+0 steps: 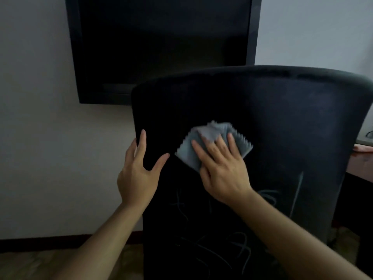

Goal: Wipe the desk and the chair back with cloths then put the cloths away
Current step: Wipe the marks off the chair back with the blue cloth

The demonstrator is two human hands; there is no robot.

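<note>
Right hand (223, 170) flat, fingers spread, pressing a grey cloth (212, 145) against the dark chair back (282, 118), mid-panel. Left hand (139, 174) at nine o'clock of the cloth, open, thumb and fingers straddling the chair back's left edge. Black screen (161, 47) on the wall at twelve o'clock. Desk edge (363, 150) at three o'clock.

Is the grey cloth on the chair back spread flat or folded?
Folded: the grey cloth shows overlapping layers under the right hand.
</note>
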